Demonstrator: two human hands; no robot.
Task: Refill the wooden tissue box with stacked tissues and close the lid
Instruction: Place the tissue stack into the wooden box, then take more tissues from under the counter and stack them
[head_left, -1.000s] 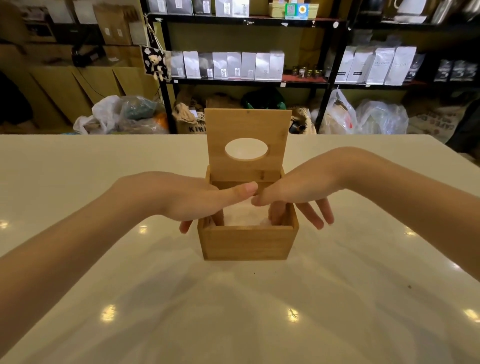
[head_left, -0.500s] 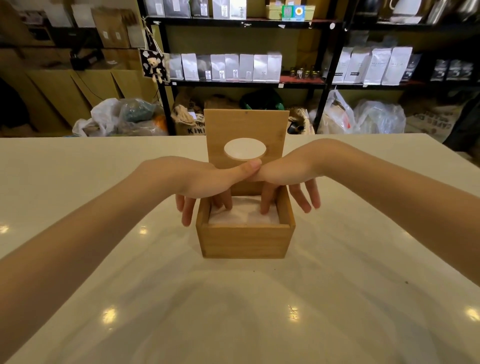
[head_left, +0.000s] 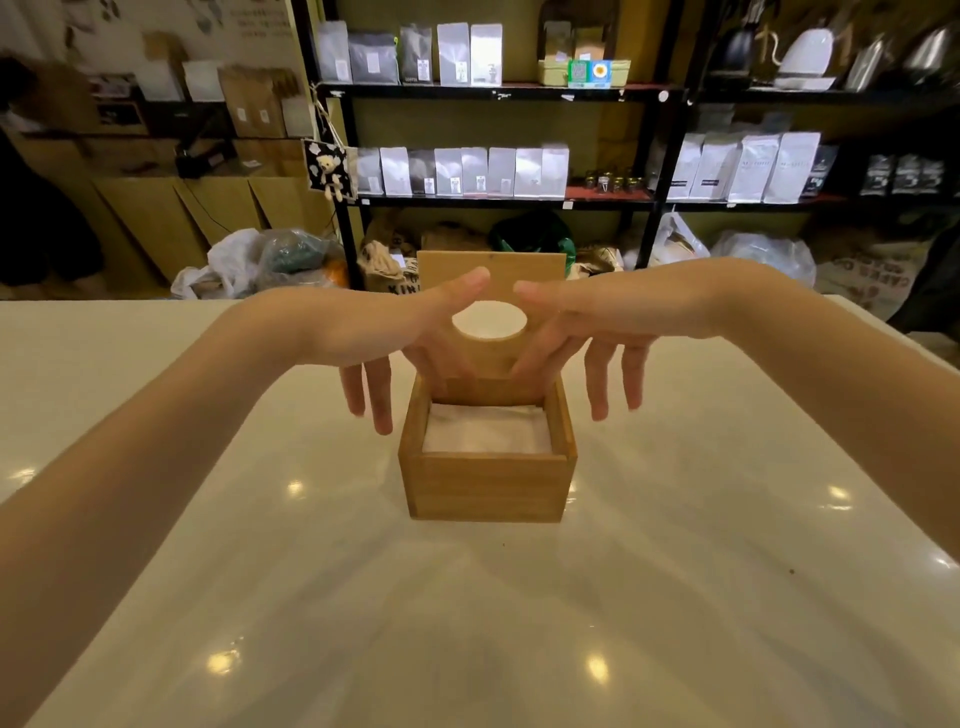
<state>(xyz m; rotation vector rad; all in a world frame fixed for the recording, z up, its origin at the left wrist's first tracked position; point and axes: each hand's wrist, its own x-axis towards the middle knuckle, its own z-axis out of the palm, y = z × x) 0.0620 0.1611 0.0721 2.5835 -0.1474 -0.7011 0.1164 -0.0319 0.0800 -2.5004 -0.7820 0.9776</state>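
A wooden tissue box (head_left: 487, 484) stands on the white table, open at the top. White stacked tissues (head_left: 485, 434) lie inside it, below the rim. Its lid (head_left: 493, 275), a wooden panel with an oval hole, stands upright at the box's far side. My left hand (head_left: 384, 338) hovers in front of the lid's left part, fingers spread and pointing down. My right hand (head_left: 597, 327) mirrors it at the lid's right part. Both hands hold nothing; some fingertips reach the lid's lower face, and I cannot tell whether they touch it.
The glossy white table (head_left: 467, 623) stretches all around the box. Beyond its far edge stand black shelves (head_left: 498, 93) with white and grey pouches, plastic bags (head_left: 249, 260) on the floor and cardboard boxes (head_left: 156, 208) at the left.
Both hands have lifted out of the box and risen in front of the lid, fingers spreading apart. The tissues stay lying in the box. The camera has tilted upward.
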